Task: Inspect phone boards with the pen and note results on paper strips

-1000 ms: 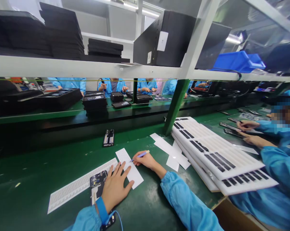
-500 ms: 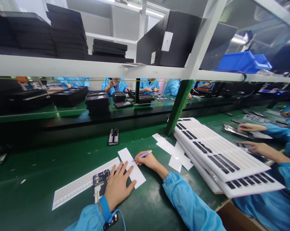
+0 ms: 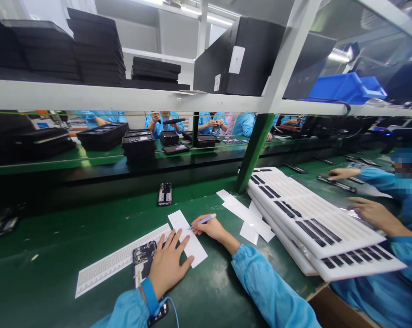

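Observation:
My left hand (image 3: 171, 266) lies flat with fingers spread, its fingertips on a small white sticker sheet (image 3: 196, 253). Under its wrist side is an opened phone (image 3: 142, 264) with its inner parts showing; the palm hides part of it. A slim purple pen-like tool (image 3: 204, 219) with a pale end is pinched in my right hand (image 3: 209, 228). Its tip points at the sheet, near my left fingers, and is too small to make out. A long white strip sheet with rows of small labels (image 3: 113, 258) runs beneath the phone to the left.
Loose white papers (image 3: 243, 212) lie right of my right hand. Stacked white foam trays with black strips (image 3: 305, 209) stand farther right, beside a co-worker's hands (image 3: 373, 212). Another phone frame (image 3: 165, 194) lies ahead. A green post (image 3: 257, 150) rises from the bench.
Both my hands and the tool look unmoved. The phone frame ahead has shifted slightly right. At the right, the co-worker's hands have moved, and another dark phone part shows behind the foam trays.

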A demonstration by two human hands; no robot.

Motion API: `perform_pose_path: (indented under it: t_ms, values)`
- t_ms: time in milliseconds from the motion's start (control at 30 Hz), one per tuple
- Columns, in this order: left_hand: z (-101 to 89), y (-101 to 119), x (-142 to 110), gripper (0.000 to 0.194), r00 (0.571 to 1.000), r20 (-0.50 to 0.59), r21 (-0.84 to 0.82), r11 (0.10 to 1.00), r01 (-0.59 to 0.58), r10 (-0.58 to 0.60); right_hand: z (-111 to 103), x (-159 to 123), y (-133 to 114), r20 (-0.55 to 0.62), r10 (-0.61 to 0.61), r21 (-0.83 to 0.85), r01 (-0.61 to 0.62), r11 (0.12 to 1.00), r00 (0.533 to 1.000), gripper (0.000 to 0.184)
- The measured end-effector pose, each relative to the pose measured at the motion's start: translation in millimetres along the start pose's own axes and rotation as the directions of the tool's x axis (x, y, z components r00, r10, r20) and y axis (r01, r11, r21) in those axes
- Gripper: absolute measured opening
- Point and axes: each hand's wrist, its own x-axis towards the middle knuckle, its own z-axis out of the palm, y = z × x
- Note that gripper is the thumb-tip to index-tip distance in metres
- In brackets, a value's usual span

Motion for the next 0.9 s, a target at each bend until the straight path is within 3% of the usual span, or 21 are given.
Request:
perform_pose_path:
  t_ms: [233,333,467,567,667,767,900]
  values:
    - [2.7,-1,3,0.053,1.000,-0.024,-0.012,1.000,-0.005,0.004,-2,0,0,-0.004,0.016,0.027,-0.016,0.999,1.000,0.041]
    - [-7.9,9,0,0.046,0.996,-0.087,-0.039,0.999,0.012,-0.016,-4,-1,0,-0.013,0.028,0.037,-0.027,0.999,1.000,0.043]
    - [-42.1,23,-31,0.032,0.984,-0.179,-0.073,0.997,-0.030,0.016,-7,-3,2,-0.042,0.036,0.046,-0.034,0.998,0.998,0.044]
    - [-59.6,6,-71,0.029,0.966,-0.258,-0.046,0.998,-0.037,0.024,1,-5,1,-0.059,0.043,0.058,-0.040,0.998,0.997,0.044]
    - [-58.0,-37,-103,0.026,0.935,-0.347,-0.025,0.997,0.075,-0.079,31,-11,-7,-0.065,0.059,0.099,-0.053,0.994,0.996,0.045]
    - [-47.4,-76,-113,0.027,0.934,-0.319,-0.039,0.986,0.160,-0.164,82,-19,-17,0.010,0.065,0.154,-0.066,0.986,0.998,0.045]
    - [-40.0,-93,-110,0.042,0.962,-0.208,-0.058,0.984,0.169,-0.177,146,-23,-16,0.113,0.104,0.195,-0.125,0.973,0.988,0.038]
